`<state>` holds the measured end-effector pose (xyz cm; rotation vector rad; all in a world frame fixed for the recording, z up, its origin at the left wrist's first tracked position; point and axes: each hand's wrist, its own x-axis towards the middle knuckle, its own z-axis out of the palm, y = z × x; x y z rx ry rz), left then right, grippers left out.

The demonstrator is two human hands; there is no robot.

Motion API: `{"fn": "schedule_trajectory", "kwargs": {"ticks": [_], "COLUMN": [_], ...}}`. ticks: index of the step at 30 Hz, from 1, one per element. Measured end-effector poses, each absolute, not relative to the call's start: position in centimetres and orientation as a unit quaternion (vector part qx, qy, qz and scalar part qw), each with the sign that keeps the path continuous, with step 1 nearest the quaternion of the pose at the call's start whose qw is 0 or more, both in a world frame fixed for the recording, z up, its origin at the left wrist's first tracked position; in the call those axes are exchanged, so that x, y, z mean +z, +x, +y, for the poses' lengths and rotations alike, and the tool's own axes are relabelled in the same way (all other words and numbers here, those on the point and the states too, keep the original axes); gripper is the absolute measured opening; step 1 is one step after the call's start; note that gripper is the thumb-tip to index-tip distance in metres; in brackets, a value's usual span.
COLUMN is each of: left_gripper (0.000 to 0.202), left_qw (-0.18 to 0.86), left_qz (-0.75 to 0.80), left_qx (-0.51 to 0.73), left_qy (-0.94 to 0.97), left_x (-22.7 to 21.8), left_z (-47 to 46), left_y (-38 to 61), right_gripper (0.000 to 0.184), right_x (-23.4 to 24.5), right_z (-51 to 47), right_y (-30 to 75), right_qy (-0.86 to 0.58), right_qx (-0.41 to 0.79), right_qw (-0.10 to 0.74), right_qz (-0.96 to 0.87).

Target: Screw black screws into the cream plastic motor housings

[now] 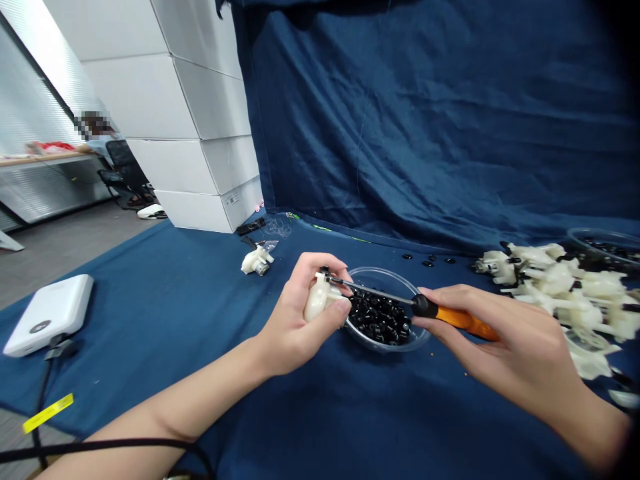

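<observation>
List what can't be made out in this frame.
Head view:
- Screwdriver tip: the orange-handled screwdriver held in the right hand ends too small to see against the white plastic part.
- Rest of that part: hidden by the left hand.
- Far bowl: cut off by the right edge, contents unclear.
- Heap of white parts: blurred, pieces overlapping.
- Carton label: too small to read.

Most of the white plastic housing [316, 300] hidden behind the fingers of the left hand [300, 320], and the tip of the screwdriver [334, 282] too small to tell against it, the end of the orange handle [465, 321] buried in the right hand [505, 347]. Heap of white plastic parts [555, 287] at the right edge blurred and cut off, single pieces hard to separate. Clear dish [603, 239] behind it also cut off by the frame, dark contents too blurred to identify.
</observation>
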<state>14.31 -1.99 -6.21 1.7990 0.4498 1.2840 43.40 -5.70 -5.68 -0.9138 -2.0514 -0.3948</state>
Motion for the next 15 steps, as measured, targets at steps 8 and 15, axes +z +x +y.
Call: {"fn": "schedule_trajectory", "kwargs": {"ticks": [8, 15], "left_gripper": [0.049, 0.046], "left_qw": [0.394, 0.413], "left_qz": [0.148, 0.127], "left_qx": [0.481, 0.491], "left_qy": [0.769, 0.756], "left_x": [-6.10, -6.30], "left_z": [-1.34, -1.57], "left_y": [14.01, 14.22], "right_gripper": [0.021, 0.023], "right_x": [-5.84, -5.94], "right_z": [-5.46, -5.44], "right_y": [43.94, 43.92], "right_qy": [-0.370, -0.364], "right_qx": [-0.172, -0.186], "right_qw": [0.418, 0.431], "right_qz": [-0.811, -0.805]}}
